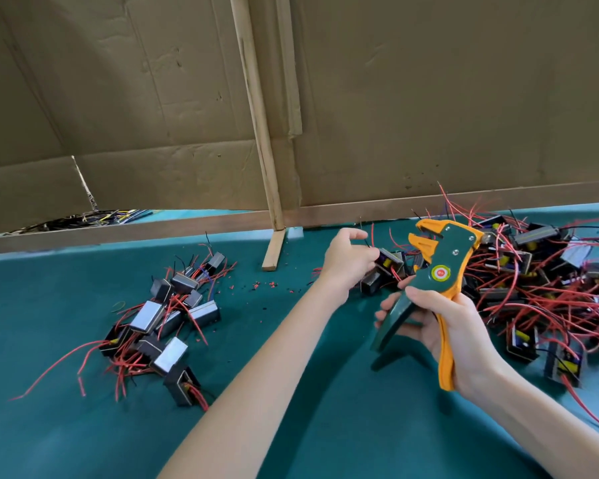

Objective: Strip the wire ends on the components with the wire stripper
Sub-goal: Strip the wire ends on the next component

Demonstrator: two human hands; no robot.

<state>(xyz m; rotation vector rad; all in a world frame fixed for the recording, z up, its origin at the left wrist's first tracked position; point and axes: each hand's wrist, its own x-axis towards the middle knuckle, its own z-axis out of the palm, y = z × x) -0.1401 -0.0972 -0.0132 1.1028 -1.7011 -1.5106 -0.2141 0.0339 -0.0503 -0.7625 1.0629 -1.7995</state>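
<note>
My right hand (453,326) grips the handles of an orange and dark green wire stripper (440,267), held upright with its jaws open at the top. Just left of the jaws, my left hand (346,261) holds a small black component (388,267) with a yellow part and thin red and black wires. One black wire sticks up past my left fingers. A big heap of like components with red wires (547,281) lies at the right. A smaller heap (170,319) lies at the left.
The table (291,392) has a teal cover, with red insulation scraps (267,285) scattered near the middle. Cardboard walls (153,115) and a wooden strut (260,133) close off the back. A box of dark wires (94,217) shows at back left.
</note>
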